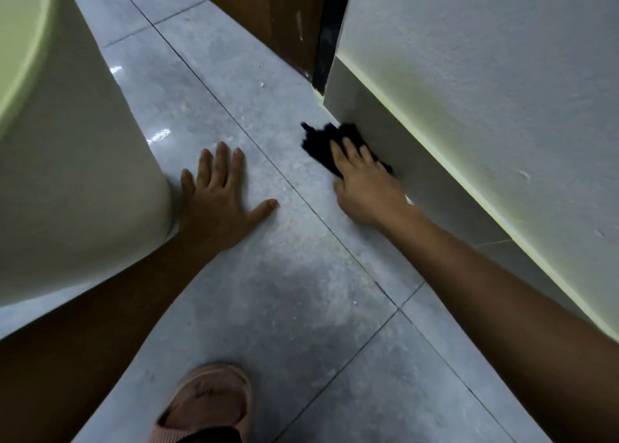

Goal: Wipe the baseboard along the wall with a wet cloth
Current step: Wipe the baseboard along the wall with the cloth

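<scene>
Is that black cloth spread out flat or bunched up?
Bunched up: the black cloth sits crumpled under the right hand, pressed against the baseboard.

I see only part of the cloth (320, 141). The right hand (365, 188) lies over its near end, and that hand's thumb is out of my sight. Lower down, the baseboard (435, 188) disappears behind the right forearm, which also covers where it meets the floor (301, 292). The left hand (217, 198) is flat on the floor, so its palm is hidden. The pale tub (67, 174) on the left is cut by the top and left edges, and I can't tell what it holds. The slipper (207, 402) runs off the bottom edge. The door (268, 14) is cropped at the top.
</scene>
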`<act>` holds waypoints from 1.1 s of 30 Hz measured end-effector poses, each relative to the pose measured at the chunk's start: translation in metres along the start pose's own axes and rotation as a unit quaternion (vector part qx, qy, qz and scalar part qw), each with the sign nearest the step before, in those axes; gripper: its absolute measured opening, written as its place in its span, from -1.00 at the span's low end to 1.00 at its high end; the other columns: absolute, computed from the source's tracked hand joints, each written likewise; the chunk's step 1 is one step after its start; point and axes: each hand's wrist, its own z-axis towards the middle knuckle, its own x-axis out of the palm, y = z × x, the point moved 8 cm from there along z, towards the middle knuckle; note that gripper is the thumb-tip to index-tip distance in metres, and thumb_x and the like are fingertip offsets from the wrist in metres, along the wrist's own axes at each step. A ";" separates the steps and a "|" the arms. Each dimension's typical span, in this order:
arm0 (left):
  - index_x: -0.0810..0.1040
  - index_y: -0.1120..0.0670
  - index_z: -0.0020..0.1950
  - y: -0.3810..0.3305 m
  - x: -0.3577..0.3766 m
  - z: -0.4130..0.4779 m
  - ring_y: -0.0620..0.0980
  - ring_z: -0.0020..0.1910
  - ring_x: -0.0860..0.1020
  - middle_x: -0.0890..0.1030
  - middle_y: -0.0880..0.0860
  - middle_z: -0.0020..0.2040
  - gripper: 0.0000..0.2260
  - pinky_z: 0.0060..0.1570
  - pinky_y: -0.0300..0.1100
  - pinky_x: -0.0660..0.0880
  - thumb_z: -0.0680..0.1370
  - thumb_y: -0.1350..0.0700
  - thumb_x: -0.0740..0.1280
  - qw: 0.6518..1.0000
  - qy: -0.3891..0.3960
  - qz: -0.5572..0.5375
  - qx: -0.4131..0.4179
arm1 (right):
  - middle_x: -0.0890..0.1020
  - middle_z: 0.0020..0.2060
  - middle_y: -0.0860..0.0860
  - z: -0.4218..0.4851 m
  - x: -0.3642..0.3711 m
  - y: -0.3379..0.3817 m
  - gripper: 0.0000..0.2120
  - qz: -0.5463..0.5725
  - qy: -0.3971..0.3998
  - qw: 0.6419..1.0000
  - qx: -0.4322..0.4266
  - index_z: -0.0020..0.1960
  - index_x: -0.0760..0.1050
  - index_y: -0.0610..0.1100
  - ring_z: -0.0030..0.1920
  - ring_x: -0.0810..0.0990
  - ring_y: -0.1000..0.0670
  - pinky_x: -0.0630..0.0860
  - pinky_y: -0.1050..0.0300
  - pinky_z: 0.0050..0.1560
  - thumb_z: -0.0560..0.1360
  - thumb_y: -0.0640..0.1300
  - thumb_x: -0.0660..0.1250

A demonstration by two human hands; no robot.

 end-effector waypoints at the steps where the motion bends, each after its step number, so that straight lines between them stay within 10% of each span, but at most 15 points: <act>1: -0.15 0.02 0.56 0.000 0.000 0.000 0.15 0.55 -0.13 -0.15 0.09 0.58 -0.08 0.44 0.24 -0.08 0.35 -0.49 -0.14 1.000 -0.003 -0.003 0.002 | -0.06 0.56 -0.01 0.021 -0.005 0.010 -0.41 0.001 0.004 1.000 -0.012 0.56 -0.17 0.00 0.53 -0.02 -0.11 0.11 -0.12 0.45 0.60 -0.11 0.00; 22: -0.22 0.10 0.55 -0.011 0.006 -0.023 0.08 0.55 -0.19 -0.21 0.05 0.57 0.14 0.46 0.18 -0.11 0.22 -0.62 -0.04 0.998 0.040 0.032 0.030 | 0.07 0.54 0.06 -0.005 0.004 0.061 -0.33 -0.002 0.000 0.995 -0.102 0.51 0.07 0.19 0.51 0.04 -0.11 0.15 -0.16 0.45 0.50 -0.29 0.07; 33: -0.22 0.12 0.55 -0.013 0.004 -0.022 0.10 0.55 -0.19 -0.21 0.08 0.57 0.10 0.46 0.16 -0.10 0.25 -0.58 -0.04 0.997 0.040 0.041 0.042 | 0.07 0.54 0.07 0.047 -0.019 0.028 -0.37 -0.003 -0.063 0.998 0.018 0.54 0.01 0.12 0.47 0.15 -0.07 0.29 -0.10 0.27 0.56 -0.24 0.12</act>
